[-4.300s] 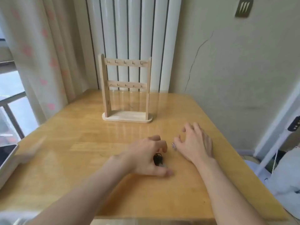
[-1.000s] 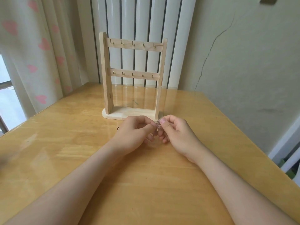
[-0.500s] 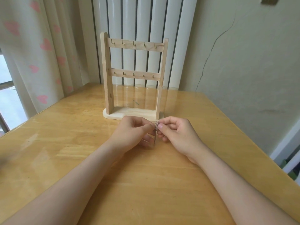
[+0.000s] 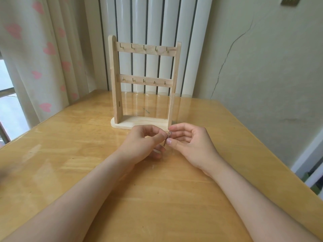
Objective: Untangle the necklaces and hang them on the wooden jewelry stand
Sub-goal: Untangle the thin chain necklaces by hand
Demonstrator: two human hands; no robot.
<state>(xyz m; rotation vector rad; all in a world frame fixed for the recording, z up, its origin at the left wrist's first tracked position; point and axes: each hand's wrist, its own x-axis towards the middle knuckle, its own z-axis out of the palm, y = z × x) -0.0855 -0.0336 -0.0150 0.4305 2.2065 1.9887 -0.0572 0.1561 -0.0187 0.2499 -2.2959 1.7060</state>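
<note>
Just 6 o'clock of the pale wooden two-rail jewelry stand [image 4: 139,82], brass hooks [image 4: 144,47] bare, left hand [image 4: 143,144] and right hand [image 4: 191,144] each pinch the small silvery tangled chain necklace [image 4: 168,137], one per side. Looks light, limp, snag-prone: take free loops near the knot, don't yank.

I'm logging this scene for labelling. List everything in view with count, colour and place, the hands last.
wooden jewelry stand: one, pale wood, upright at the far middle of the table
hooks: ten, brass-coloured, five on each crossbar, all bare
necklace chain: one small bunch, silvery, between both hands, in front of the stand's base
table: one, glossy yellowish wood, under everything
curtain: one, cream with pink hearts, left
radiator: one, white, behind the stand
wall: one, pale greenish-grey, cracked, right
window: one, bright, far left edge
left hand: one, fingers pinch the chain
right hand: one, fingers pinch the chain
</note>
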